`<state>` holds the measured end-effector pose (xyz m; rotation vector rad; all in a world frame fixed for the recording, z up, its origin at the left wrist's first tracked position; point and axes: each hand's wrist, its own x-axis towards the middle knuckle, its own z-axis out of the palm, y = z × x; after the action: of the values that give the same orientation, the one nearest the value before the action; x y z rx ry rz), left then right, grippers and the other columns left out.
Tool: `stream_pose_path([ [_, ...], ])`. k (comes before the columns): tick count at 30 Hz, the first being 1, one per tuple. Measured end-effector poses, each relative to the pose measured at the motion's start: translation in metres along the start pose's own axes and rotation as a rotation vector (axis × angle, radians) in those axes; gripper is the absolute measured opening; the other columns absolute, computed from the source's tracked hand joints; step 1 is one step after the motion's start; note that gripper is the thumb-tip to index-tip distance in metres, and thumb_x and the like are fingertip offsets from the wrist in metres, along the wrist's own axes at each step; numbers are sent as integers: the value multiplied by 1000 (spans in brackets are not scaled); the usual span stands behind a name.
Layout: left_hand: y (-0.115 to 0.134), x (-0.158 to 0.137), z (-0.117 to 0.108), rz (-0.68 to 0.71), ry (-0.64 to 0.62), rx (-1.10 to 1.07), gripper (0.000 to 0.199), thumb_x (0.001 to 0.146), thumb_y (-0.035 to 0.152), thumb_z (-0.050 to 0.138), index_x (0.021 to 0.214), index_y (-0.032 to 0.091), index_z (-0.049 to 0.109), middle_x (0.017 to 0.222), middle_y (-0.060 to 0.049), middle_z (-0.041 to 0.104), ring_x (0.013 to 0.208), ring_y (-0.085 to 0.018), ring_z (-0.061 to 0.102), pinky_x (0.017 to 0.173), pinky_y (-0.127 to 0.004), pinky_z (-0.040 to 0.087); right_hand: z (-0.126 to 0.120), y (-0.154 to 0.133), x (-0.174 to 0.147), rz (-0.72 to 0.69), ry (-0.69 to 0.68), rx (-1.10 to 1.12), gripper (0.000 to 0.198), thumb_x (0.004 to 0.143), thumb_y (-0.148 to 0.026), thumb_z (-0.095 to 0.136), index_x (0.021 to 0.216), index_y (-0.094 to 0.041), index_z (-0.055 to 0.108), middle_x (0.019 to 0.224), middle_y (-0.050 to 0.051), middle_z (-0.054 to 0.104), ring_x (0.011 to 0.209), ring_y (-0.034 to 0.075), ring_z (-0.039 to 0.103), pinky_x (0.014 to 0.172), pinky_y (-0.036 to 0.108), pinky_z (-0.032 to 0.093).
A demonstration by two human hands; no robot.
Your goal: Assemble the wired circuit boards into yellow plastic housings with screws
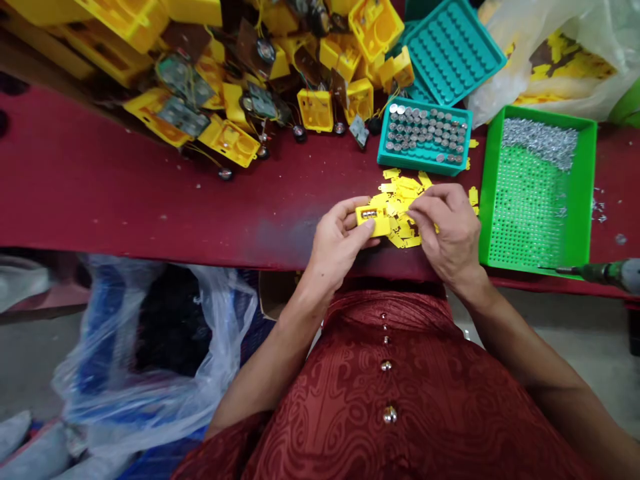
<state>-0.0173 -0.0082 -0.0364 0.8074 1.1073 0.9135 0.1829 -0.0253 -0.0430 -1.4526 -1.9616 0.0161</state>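
Note:
My left hand (343, 233) is closed around a small yellow plastic case (381, 227), its thumb across the front. An open compartment in the case shows several button cells (369, 214) in a row. Just to the right, my right hand (447, 230) has thumb and forefinger pinched together over a pile of flat yellow plastic covers (404, 233). Whatever sits in that pinch blends with the yellow pieces behind it. Behind the pile, a teal tray (383, 153) holds rows of button cells.
A green basket (591, 193) with small screws stands right, a power screwdriver (610, 272) at its front corner. Another teal tray (455, 53) leans behind. Yellow housings (316, 110) with wires crowd the back left. A plastic bag (500, 80) holds yellow parts; a lined crate (90, 373) stands below.

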Motion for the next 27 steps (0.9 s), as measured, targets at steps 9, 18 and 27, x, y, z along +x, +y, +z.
stream_pose_path([
  [9, -3, 1, 5, 28, -28, 34, 48, 77, 25, 82, 122, 15, 67, 119, -11, 83, 100, -20, 82, 78, -25, 69, -25, -4, 14, 618, -290, 790, 17, 92, -21, 71, 107, -18, 77, 69, -1, 69, 56, 9, 64, 58, 23, 56],
  [18, -8, 3, 5, 46, -68, 48, 48, 82, 22, 77, 127, 14, 64, 126, -14, 82, 105, -22, 82, 83, -28, 69, -18, -13, 18, 769, -141, 914, 8, 76, -21, 85, 82, -17, 81, 76, 1, 74, 64, 10, 72, 64, 22, 65],
  [27, -16, -1, 11, 163, -103, 151, 46, 88, 16, 67, 133, 15, 61, 137, -15, 79, 119, -21, 79, 99, -32, 66, -16, -28, 26, 616, -178, 767, 6, 76, -13, 81, 76, -16, 76, 73, -1, 72, 62, 8, 66, 60, 21, 57],
])
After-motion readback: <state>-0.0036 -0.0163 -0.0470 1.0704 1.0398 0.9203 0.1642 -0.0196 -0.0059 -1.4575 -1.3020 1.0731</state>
